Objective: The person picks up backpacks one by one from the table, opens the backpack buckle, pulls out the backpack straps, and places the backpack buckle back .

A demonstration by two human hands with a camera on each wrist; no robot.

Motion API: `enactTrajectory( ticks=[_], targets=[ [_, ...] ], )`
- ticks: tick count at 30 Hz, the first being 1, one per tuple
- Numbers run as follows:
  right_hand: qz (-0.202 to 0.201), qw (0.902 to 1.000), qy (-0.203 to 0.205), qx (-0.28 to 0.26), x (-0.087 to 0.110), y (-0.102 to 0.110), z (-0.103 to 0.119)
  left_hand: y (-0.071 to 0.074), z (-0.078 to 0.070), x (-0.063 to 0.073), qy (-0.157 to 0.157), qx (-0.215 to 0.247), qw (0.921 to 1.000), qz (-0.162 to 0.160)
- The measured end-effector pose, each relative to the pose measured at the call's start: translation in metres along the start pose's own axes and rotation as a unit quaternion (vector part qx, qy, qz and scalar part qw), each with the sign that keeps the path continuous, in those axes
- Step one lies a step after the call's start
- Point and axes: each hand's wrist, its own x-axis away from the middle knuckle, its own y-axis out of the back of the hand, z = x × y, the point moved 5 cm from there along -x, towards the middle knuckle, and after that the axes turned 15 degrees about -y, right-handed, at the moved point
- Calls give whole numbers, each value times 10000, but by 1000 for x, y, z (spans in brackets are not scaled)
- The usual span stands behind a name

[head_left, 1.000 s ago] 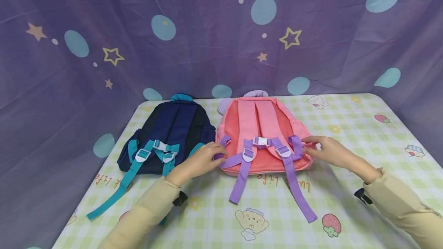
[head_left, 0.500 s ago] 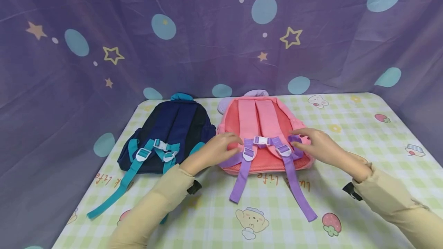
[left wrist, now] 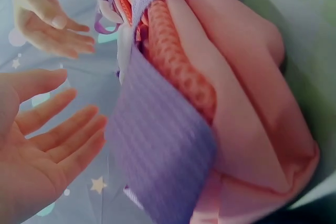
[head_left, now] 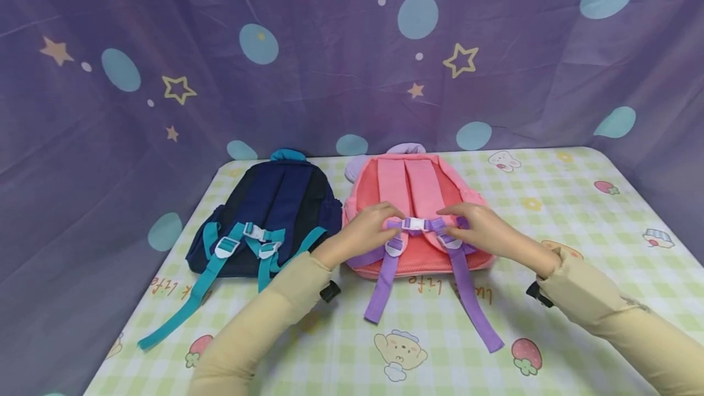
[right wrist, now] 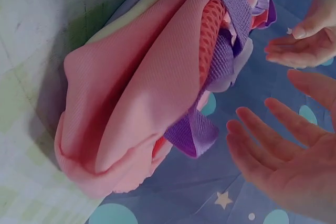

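Observation:
A pink backpack (head_left: 393, 182) lies with its shoulder straps up in the middle of the table. Across the straps sits a white side-release buckle (head_left: 416, 223) on purple webbing (head_left: 383, 295), its parts joined. My left hand (head_left: 360, 232) hovers left of the buckle, fingers spread and relaxed. On the other side, my right hand (head_left: 486, 234) faces it with fingers loosely extended. Both wrist views show the palms and fingers apart from the bag, the left fingers (left wrist: 79, 137) near a purple strap (left wrist: 163, 145) and the right fingers (right wrist: 262, 135) holding nothing.
To the left lies a navy backpack (head_left: 258, 194) with teal straps (head_left: 189, 301) trailing forward. A checked tablecloth (head_left: 594, 249) covers the table. Behind it hangs a purple curtain (head_left: 330, 96) with stars and dots.
Both hands have left the pink backpack's sides and moved inward toward its buckle, the left going right and the right going left. Both backpacks stay in place.

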Motion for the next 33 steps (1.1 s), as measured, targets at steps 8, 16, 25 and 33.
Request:
enactTrajectory(
  ticks=[8, 16, 25, 33],
  targets=[
    [152, 9999, 11, 46, -14, -13, 0, -12, 8, -9, 494, 222, 9983, 220],
    [311, 9995, -34, 0, -27, -24, -4, -23, 17, -15, 550, 249, 9980, 194],
    [406, 9991, 65, -59, -34, -31, -8, -30, 24, -20, 446, 130, 9986, 253],
    [433, 9990, 2, 75, -38, -36, -6, -34, 28, -22, 481, 208, 9983, 238]
  ],
)
